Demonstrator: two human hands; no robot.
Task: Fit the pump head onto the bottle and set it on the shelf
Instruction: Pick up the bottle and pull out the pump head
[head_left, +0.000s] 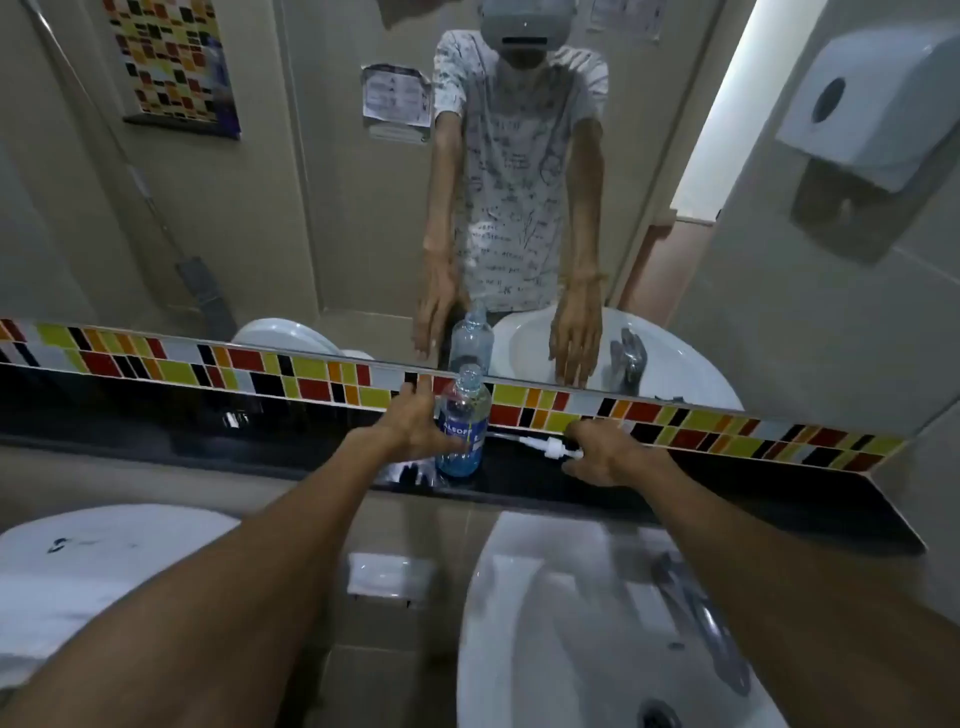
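The bottle (464, 421) stands upright on the black shelf (779, 499), its long axis vertical and its open, capless neck pointing up toward the mirror (311, 208). Its blue label shows white letters that read "ALSOFT" in part; the rest is hidden by the fingers. Blue liquid fills the lower part, and the upper part is clear.

The left hand (415, 431) wraps around the left side of the bottle, fingers curled on the label.

The pump head (545, 447) lies flat on the shelf just right of the bottle, its long axis running left to right, with the thin dip tube pointing left toward the bottle's base and the white collar toward the right. The right hand (608, 457) closes over the head end; whether it pinches it or only rests there cannot be told.

The shelf is narrow: the coloured tile strip (727, 431) bounds its far edge, and the near edge drops toward the white sink (545, 649). Bare black shelf stretches open to the left and right of the hands.
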